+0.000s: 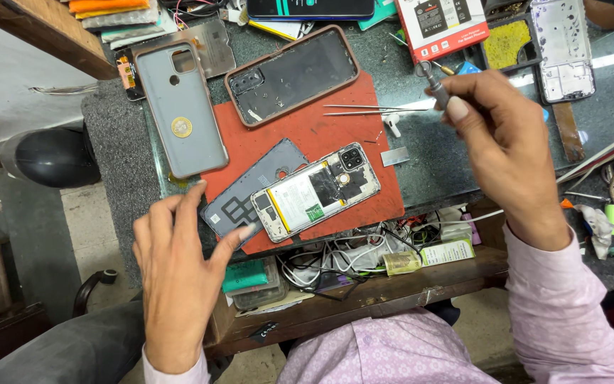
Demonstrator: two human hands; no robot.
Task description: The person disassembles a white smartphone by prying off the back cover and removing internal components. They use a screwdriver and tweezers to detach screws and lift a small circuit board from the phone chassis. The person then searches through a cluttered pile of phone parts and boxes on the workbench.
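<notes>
I judge I'm mid-disassembly: my right hand (495, 131) pinches a small screwdriver (435, 82) at upper right, my left hand (179, 256) hovers open beside the opened phone (315, 192) at frame centre on the red mat (335, 142), whose screws need the tip next.

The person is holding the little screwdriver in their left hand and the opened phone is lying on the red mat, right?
Not quite. The head view shows the screwdriver in the right hand; the left hand is empty. The opened phone does lie on the red mat.
</notes>
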